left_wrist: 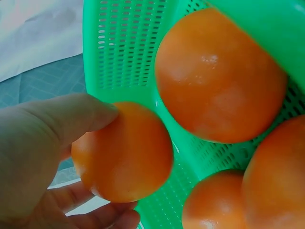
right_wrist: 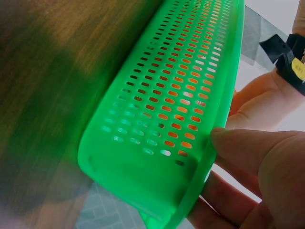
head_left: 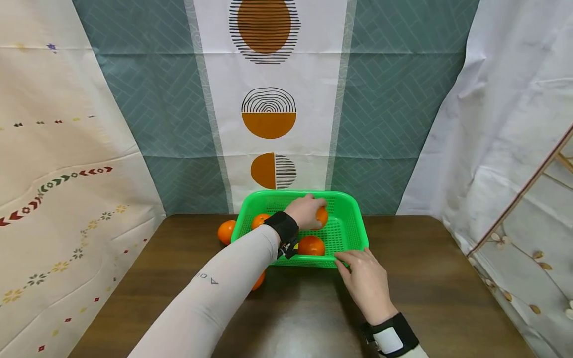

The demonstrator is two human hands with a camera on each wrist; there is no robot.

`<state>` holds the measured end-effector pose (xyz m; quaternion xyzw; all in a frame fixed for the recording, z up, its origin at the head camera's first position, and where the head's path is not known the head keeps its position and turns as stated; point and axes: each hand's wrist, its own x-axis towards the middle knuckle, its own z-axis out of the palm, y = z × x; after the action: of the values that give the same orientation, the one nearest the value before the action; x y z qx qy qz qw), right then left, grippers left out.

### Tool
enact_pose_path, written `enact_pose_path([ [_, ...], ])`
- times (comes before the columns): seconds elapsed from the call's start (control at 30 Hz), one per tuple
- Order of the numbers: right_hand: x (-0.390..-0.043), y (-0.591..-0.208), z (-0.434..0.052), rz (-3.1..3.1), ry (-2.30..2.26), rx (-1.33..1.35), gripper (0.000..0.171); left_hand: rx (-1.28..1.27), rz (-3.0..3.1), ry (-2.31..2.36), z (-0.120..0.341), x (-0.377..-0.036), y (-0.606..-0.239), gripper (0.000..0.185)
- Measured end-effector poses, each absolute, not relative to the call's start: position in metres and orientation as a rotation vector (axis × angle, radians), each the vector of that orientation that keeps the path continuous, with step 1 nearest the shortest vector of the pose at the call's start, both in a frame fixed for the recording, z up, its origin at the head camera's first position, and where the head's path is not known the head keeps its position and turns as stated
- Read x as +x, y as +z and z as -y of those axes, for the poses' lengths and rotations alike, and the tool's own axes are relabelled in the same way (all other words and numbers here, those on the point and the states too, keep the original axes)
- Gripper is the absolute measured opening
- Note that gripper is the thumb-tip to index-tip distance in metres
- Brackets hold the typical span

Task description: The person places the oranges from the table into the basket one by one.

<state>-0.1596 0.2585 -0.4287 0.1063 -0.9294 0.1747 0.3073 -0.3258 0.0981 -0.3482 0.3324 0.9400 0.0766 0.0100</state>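
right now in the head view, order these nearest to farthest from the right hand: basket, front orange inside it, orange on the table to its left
1. Basket, near rim touching the right hand
2. Front orange inside, left of the hand
3. Outside orange, left of the basket

Oranges (head_left: 312, 245) in the basket (head_left: 346, 228) on the table (head_left: 421, 273), another orange (head_left: 226, 232) at the basket's left.
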Motion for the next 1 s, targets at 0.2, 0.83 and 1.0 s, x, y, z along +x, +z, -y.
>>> enact_pose_path([
  [0.2, -0.160, -0.428, -0.259, 2.456, 0.463, 0.284, 0.022, 1.013, -2.936, 0.139, -0.103, -0.326, -0.346, 0.059],
  [0.83, -0.162, -0.429, -0.256, 2.460, 0.466, 0.294, 0.023, 0.965, -2.881, 0.027, -0.108, -0.335, -0.362, 0.055],
  [1.0, -0.163, -0.430, -0.257, 2.461, 0.461, 0.288, 0.023, 0.944, -2.872, 0.021, -0.111, -0.339, -0.366, 0.055],
])
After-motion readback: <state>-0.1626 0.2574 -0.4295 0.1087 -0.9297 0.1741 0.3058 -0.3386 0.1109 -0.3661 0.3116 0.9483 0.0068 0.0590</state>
